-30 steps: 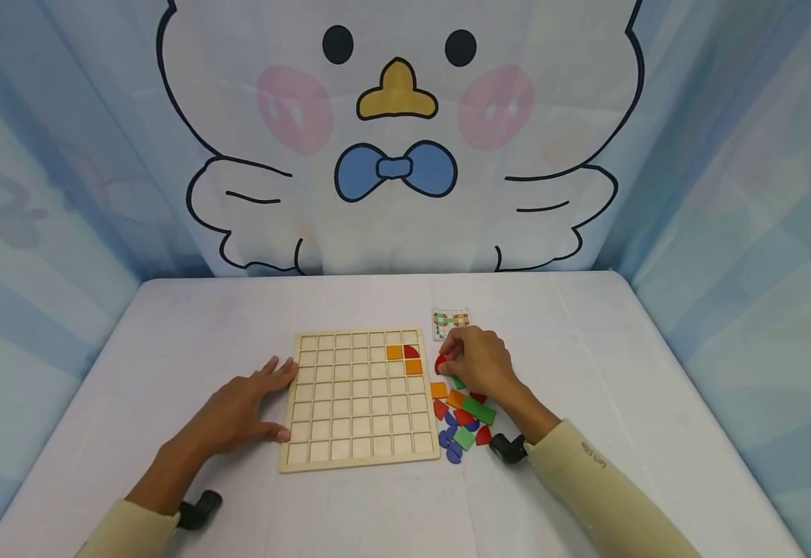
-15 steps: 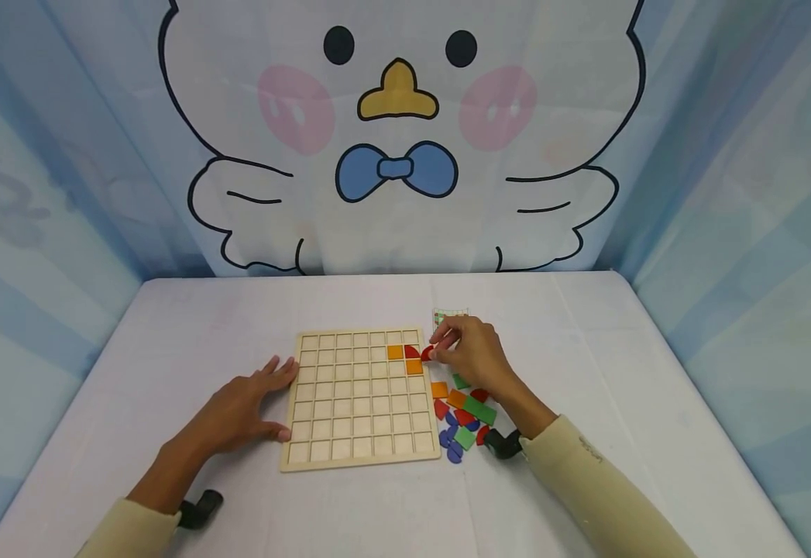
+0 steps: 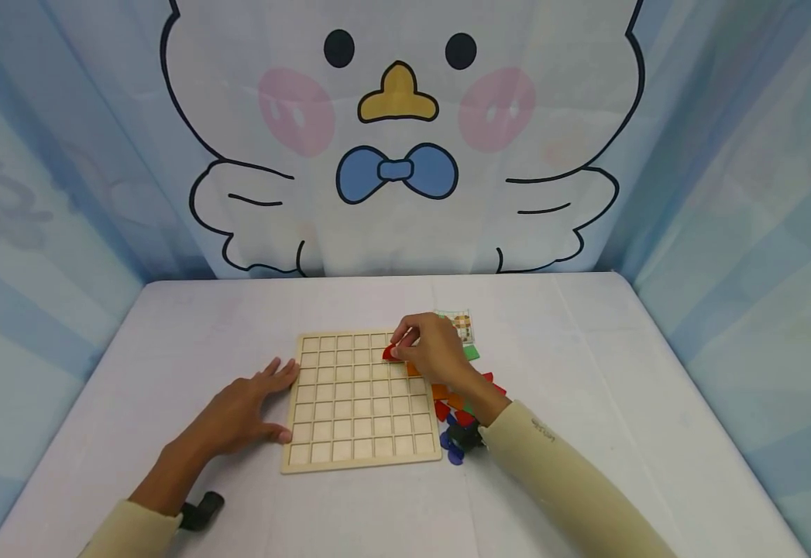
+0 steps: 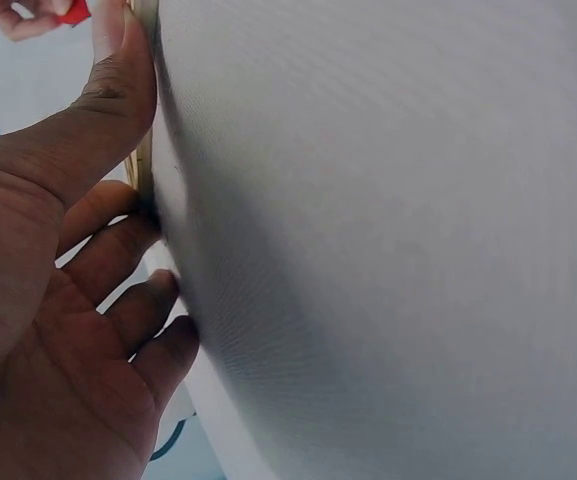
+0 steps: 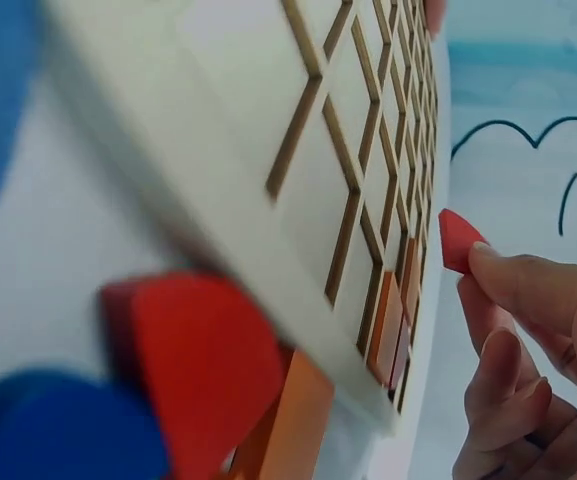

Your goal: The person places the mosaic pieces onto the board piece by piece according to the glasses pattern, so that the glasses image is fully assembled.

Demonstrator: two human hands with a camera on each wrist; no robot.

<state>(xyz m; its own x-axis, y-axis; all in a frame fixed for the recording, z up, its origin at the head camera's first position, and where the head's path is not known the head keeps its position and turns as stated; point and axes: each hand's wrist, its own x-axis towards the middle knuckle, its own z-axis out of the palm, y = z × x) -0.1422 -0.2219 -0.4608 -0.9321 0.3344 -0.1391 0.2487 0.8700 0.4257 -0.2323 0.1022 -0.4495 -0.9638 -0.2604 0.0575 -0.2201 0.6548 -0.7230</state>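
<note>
My right hand pinches a red quarter-circle piece between thumb and fingertips, over the upper cells of the wooden grid board. In the right wrist view the red piece shows its straight side and curved edge. An orange square tile sits in a cell just under this hand, which hides the cells beside it. My left hand rests at the board's left side, fingers spread and thumb apart, fingertips touching the edge. In the left wrist view its thumb lies along the board's rim.
Loose pieces lie right of the board: red, orange and blue, partly under my right wrist. A small printed card lies behind the hand, with a green piece by its near edge.
My right hand has picked up the red piece beside the board and carried it left, over the upper cells. My left hand has stayed at the board's left edge.
</note>
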